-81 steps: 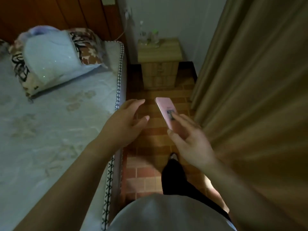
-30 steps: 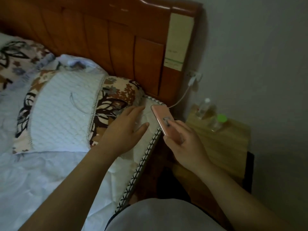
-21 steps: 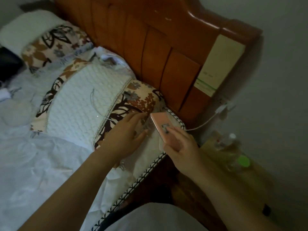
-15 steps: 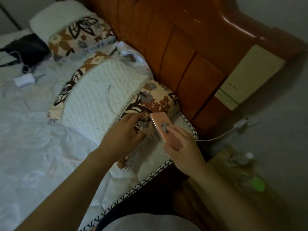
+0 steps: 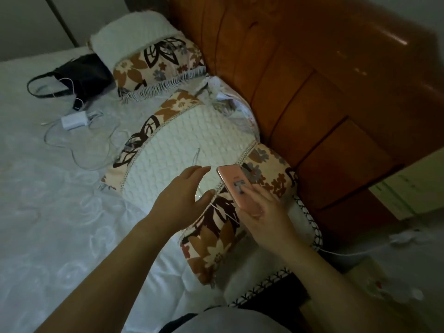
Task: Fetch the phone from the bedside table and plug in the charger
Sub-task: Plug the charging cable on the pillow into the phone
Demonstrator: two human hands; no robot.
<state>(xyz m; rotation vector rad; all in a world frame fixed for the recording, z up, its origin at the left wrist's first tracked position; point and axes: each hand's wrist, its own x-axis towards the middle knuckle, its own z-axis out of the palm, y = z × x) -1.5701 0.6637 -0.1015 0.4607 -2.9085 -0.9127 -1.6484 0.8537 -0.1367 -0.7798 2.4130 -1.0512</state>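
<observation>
Above the near pillow [image 5: 182, 145], the right hand [image 5: 266, 212] has its grip closed around the pink phone [image 5: 236, 186]; just left, the left hand [image 5: 182, 200] hovers, grip wide.

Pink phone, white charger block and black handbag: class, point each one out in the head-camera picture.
Pink phone [image 5: 234, 186]: head view, on its back, above the fingers of the right hand [image 5: 262, 217] holding it.
White charger block [image 5: 73, 120]: head view, middle of its top face.
Black handbag [image 5: 84, 74]: head view, middle of its body.
</observation>
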